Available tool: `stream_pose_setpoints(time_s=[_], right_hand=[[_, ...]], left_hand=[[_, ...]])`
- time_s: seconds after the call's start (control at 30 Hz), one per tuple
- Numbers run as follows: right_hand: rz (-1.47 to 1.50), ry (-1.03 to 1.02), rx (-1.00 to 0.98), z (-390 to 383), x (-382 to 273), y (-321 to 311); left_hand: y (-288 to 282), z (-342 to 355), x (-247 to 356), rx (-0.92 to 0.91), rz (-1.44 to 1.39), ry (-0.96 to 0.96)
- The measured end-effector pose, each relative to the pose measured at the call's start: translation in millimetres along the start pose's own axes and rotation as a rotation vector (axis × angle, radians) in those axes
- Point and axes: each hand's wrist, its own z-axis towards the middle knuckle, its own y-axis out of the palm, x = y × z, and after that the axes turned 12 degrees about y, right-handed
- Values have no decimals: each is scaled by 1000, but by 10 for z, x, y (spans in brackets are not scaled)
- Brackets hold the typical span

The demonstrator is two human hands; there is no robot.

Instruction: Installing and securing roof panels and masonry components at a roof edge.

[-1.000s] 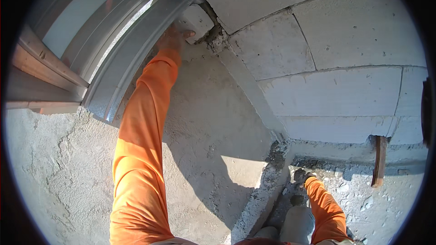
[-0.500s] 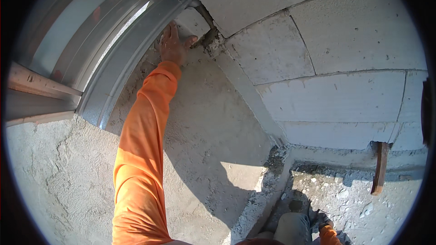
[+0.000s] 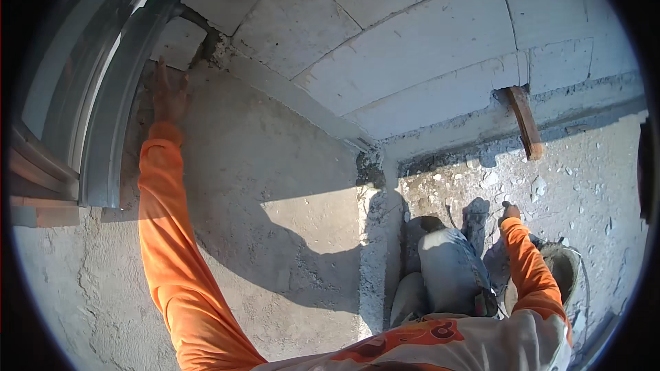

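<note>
My left hand (image 3: 170, 93), at the end of an orange sleeve, reaches up with fingers apart at the small block (image 3: 175, 41) in the upper-left corner. Beside it runs a grey metal frame (image 3: 103, 130); whether the fingertips touch the block is unclear. My right hand (image 3: 509, 211) is out at the lower right, over the rough, debris-strewn floor (image 3: 577, 172); its fingers are too small to read. Behind my right forearm is a round bucket (image 3: 565, 268) with grey insides, partly hidden.
A white block wall (image 3: 412, 48) spans the top and right, with a short wooden piece (image 3: 524, 124) jutting from a notch. A concrete ledge (image 3: 375, 233) divides the smooth surface (image 3: 295, 158) from the rough floor. My bent knees (image 3: 447, 261) show at the bottom.
The view has swung rightward and down, bringing my knees and bucket into fuller sight. My left hand stays by the corner block; my right arm has reached farther out.
</note>
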Motion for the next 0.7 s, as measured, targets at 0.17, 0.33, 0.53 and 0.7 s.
stream_pose_setpoints(time_s=[0.17, 0.33, 0.53, 0.7], right_hand=[[198, -249, 61, -1094, -226, -1025], [461, 242, 606, -1294, 966, -1537], [43, 400, 1098, -1707, 2323, -2477], [26, 862, 825, -1832, 3188, -2540]], left_hand=[[158, -507, 284, -191, -207, -356], [542, -972, 1917, -126, -410, -450], [846, -2204, 3308, -320, -895, -568], [605, -3109, 3943, -463, -1161, -666]])
